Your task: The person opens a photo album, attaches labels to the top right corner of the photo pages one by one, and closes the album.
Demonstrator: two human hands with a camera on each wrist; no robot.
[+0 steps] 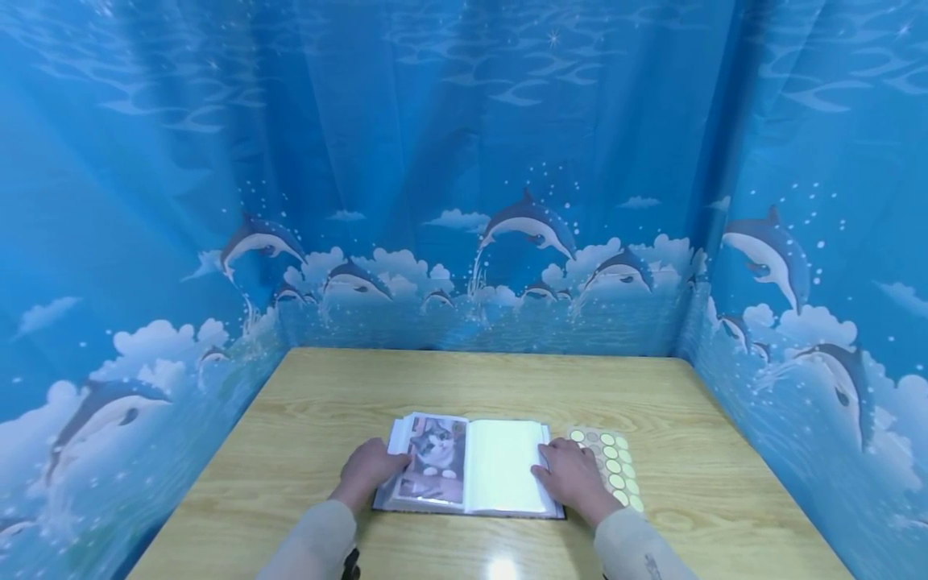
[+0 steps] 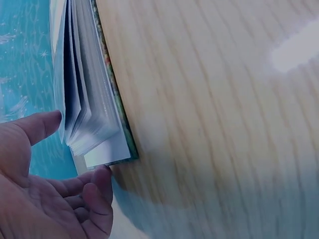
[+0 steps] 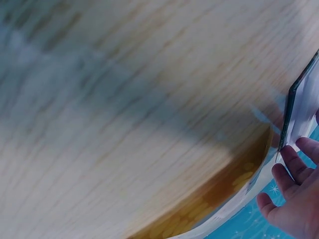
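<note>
we see an open photo album (image 1: 470, 467) lying flat near the front edge of the wooden desk (image 1: 471, 379), between the two hands. the left page shows a picture of a cat (image 1: 437, 453); the right page looks blank and glossy, catching the light.

our left hand (image 1: 370, 467) rests at the album's left edge, its grip loosely apart: in the left wrist view the fingers (image 2: 94, 191) curl gently just under the corner of the page stack (image 2: 87, 99) with the thumb beside the pages, and nothing is pinched. our right hand (image 1: 573, 475) lies on the right edge of the album, fingers fairly straight on the page margin; in the right wrist view the fingertips (image 3: 294, 162) touch the cover edge (image 3: 291, 117), so that grip is also apart.

just to the right of the album, partly under the right hand, lies a sheet of round stickers (image 1: 616, 467), green and tan dots in rows.

we judge the album light but floppy: thin plastic sleeves that are slick and slide over one another, with a stiffer cover beneath. single leaves look best taken at the outer corner, where they fan apart, while the other hand presses the opposite side flat. the stickers look thin and would need lifting by an edge.

a blue dolphin-print curtain (image 1: 464, 161) surrounds the desk.
</note>
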